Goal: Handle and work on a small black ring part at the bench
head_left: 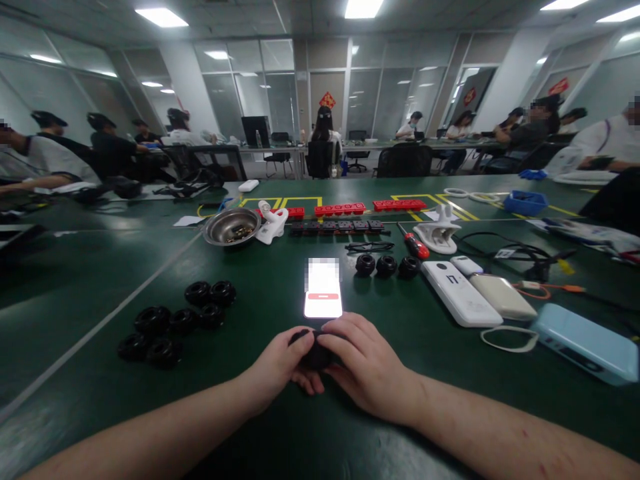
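Observation:
My left hand [280, 370] and my right hand [367, 367] meet at the near middle of the green table [100, 400], both closed around one small black wheel [315, 353], mostly hidden by my fingers. Just beyond them lies a lit phone [323, 291], screen up. Several more black wheels [177, 323] lie in a loose cluster to the left. Three black wheels [387, 265] stand in a row past the phone.
A metal bowl [231, 227] with small parts, red and black blocks [340, 209], a red-handled screwdriver [413, 242], white clamps, power banks [460, 293], a light blue box [587, 341] and cables lie farther off and right. Other people sit at tables behind.

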`<state>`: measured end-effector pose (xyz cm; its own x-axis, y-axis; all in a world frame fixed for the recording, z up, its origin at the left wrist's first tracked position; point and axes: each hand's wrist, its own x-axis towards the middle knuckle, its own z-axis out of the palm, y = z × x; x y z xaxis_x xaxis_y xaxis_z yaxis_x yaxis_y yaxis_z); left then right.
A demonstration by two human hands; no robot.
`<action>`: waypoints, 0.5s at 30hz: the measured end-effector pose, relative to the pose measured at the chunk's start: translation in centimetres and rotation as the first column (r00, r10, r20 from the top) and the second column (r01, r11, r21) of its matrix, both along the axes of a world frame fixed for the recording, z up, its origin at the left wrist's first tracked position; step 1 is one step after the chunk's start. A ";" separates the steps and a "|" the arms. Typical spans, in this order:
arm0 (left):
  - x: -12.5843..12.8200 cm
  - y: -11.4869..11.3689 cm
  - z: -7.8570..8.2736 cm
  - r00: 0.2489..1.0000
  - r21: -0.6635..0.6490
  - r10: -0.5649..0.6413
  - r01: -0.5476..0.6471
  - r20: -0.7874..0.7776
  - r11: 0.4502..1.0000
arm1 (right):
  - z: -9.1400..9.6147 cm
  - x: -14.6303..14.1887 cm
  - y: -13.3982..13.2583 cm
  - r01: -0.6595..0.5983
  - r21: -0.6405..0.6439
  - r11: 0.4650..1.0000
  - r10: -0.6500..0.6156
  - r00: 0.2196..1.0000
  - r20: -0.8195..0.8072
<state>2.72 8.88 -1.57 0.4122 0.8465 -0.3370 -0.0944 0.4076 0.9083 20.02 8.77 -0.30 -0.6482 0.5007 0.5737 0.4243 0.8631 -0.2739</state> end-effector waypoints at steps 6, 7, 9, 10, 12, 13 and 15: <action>-0.1 -0.3 0.6 1.000 0.059 0.005 -0.005 -0.013 0.998 | 0.4 0.2 0.3 0.089 -0.225 0.970 -0.105 0.993 -0.061; -0.1 -0.3 0.6 1.000 0.057 -0.001 0.002 -0.013 0.998 | 0.4 0.2 0.4 0.121 -0.256 0.959 -0.135 0.990 -0.038; -0.2 -0.3 0.6 1.000 0.047 -0.015 0.016 -0.017 0.999 | 0.5 0.1 0.5 0.151 -0.282 0.948 -0.153 0.988 0.013; -0.2 -0.2 0.6 0.999 0.042 -0.024 0.025 -0.021 0.999 | 0.6 0.0 0.5 0.146 -0.279 0.949 -0.145 0.989 0.027; -0.2 -0.2 0.5 0.999 0.038 -0.036 0.037 -0.027 0.999 | 0.7 -0.1 0.4 0.112 -0.250 0.962 -0.107 0.994 0.034; -0.2 -0.1 0.4 0.999 0.038 -0.039 0.041 -0.030 0.998 | 0.7 -0.1 0.3 0.087 -0.219 0.972 -0.082 0.996 0.033; -0.2 0.0 0.3 0.998 0.030 -0.050 0.051 -0.033 0.998 | 0.6 0.0 0.0 0.040 -0.140 0.989 -0.034 0.999 0.039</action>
<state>2.48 8.84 -1.27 0.4444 0.8351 -0.3243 -0.0452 0.3825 0.9229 19.99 8.77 0.31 -0.6471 0.5989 0.4718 0.4672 0.8005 -0.3753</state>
